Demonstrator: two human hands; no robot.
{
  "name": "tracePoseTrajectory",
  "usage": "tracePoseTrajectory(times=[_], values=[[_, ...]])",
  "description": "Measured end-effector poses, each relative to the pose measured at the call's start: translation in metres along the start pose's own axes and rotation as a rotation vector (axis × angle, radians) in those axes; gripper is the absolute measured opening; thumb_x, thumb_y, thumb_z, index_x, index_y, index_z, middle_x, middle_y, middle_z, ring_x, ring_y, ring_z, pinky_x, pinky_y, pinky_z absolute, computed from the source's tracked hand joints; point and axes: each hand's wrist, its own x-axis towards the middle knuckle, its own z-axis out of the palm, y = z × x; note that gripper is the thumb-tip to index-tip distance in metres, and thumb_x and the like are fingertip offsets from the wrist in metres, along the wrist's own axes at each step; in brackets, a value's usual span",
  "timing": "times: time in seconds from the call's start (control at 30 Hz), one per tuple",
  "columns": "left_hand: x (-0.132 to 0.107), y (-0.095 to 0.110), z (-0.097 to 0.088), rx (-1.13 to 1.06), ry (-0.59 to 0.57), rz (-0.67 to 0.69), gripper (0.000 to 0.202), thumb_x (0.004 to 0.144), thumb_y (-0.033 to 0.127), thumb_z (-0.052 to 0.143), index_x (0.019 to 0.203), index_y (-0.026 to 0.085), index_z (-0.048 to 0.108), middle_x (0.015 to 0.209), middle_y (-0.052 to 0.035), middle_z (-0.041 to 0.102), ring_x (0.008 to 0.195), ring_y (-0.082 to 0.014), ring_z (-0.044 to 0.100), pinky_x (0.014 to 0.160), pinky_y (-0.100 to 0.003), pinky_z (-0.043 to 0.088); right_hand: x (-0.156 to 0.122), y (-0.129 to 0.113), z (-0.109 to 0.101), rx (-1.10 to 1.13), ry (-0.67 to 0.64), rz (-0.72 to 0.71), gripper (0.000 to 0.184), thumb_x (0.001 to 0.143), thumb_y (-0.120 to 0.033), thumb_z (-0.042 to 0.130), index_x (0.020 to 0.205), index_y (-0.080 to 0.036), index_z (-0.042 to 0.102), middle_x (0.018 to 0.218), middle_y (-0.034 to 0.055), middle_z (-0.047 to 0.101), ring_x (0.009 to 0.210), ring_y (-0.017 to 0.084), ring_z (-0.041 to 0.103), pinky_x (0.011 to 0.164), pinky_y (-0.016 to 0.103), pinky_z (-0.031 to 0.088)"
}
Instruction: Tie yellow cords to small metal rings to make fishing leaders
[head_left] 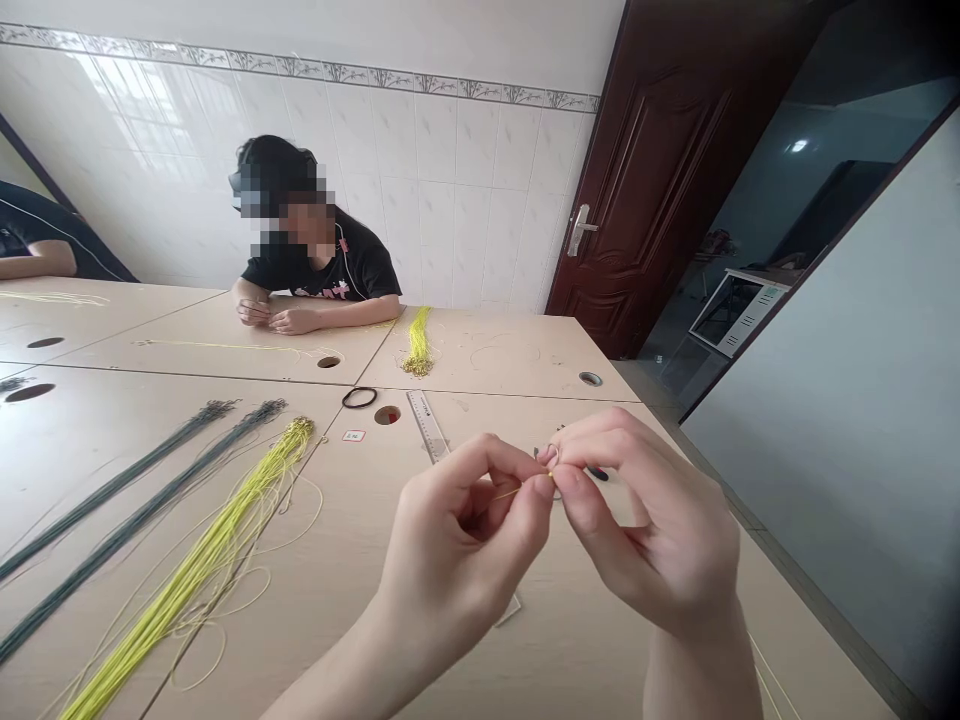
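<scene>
Both hands meet fingertip to fingertip above the table, at the right of the head view. My left hand [469, 545] is closed, its thumb and forefinger pinching a thin yellow cord [508, 494]. Pressed close beside it, my right hand [660, 530] is closed too, pinching the same cord near a small yellow knot or bead [551, 476]. The fingertips cover most of this small part. To the left lies a long bundle of yellow cords [217, 540], with loose strands curling off its side. Two dark grey-green cord bundles [150, 500] lie farther left.
A clear ruler [426, 425] lies beyond my hands, partly hidden. Near it are a black ring [360, 398], a small label [354, 436] and a table hole [387, 415]. Across the table a person [322, 260] sits beside another yellow cord bundle [418, 340]. A tape roll [591, 379] lies far right.
</scene>
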Motion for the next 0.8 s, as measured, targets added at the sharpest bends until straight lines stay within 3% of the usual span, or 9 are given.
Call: tracePoseTrajectory(times=[0.23,0.5,0.63,0.8], values=[[-0.0028,-0.0018,0.0024,0.112,0.049,0.082,0.014,0.088,0.012,0.05,0.077,0.019,0.052,0.051,0.0093,0.031,0.043,-0.0046,0.025,0.037,-0.015,0.02,0.0018,0.001,0.0009,-0.126,-0.011,-0.051,0.01,0.086,-0.007,0.052,0.079,-0.014,0.053,0.075,0.0025,0.058,0.074,0.012,0.055,0.065,0.025,0.045],[0.0005,-0.0027,0.001,0.18,0.073,0.073,0.01,0.087,0.013,0.052,0.078,0.018,0.055,0.05,0.0095,0.03,0.041,-0.0039,0.024,0.036,-0.015,0.02,0.0015,0.003,0.0,-0.153,-0.019,-0.063,0.008,0.086,-0.005,0.053,0.083,-0.012,0.056,0.078,0.0035,0.058,0.074,0.011,0.055,0.064,0.025,0.045],[0.0005,-0.0028,-0.0008,0.101,0.075,0.047,0.012,0.088,0.015,0.051,0.077,0.019,0.054,0.049,0.0094,0.029,0.041,-0.0041,0.023,0.036,-0.015,0.016,0.0017,0.0027,0.0003,-0.096,-0.002,-0.061,0.009,0.085,-0.004,0.055,0.085,-0.012,0.06,0.082,0.0035,0.06,0.076,0.01,0.056,0.066,0.024,0.046],[0.0028,0.0019,-0.0052,-0.142,0.003,-0.119,0.018,0.089,0.021,0.053,0.072,0.019,0.053,0.054,0.0082,0.035,0.041,-0.0031,0.023,0.036,-0.015,0.015,0.0019,0.0023,0.0009,-0.115,0.036,-0.087,0.009,0.083,-0.004,0.058,0.088,-0.009,0.063,0.083,0.0052,0.062,0.077,0.01,0.058,0.067,0.023,0.047]])
